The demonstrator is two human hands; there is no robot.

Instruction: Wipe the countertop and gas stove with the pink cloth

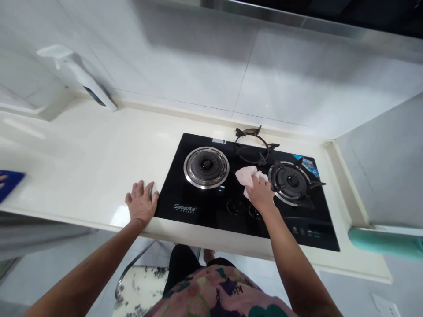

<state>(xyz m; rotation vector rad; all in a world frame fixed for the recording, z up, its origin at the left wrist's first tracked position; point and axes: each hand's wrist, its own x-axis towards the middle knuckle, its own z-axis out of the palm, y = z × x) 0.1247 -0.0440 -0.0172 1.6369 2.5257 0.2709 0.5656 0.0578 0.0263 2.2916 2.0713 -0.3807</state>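
A black glass gas stove is set into the pale countertop. My right hand presses a whitish-pink cloth onto the glass between the two burners, its fingers closed over the cloth. The left burner has no pan support on it. A dark pan support lies tilted behind, partly over the stove's back edge. Another pan support sits over the right burner. Flat on the countertop, beside the stove's left edge, rests my left hand with fingers apart, holding nothing.
Against the back wall at left leans a white handheld device. A blue item lies at the far left counter edge. Overhead is a range hood. A teal roll-like object is at the right, and a patterned chair seat below.
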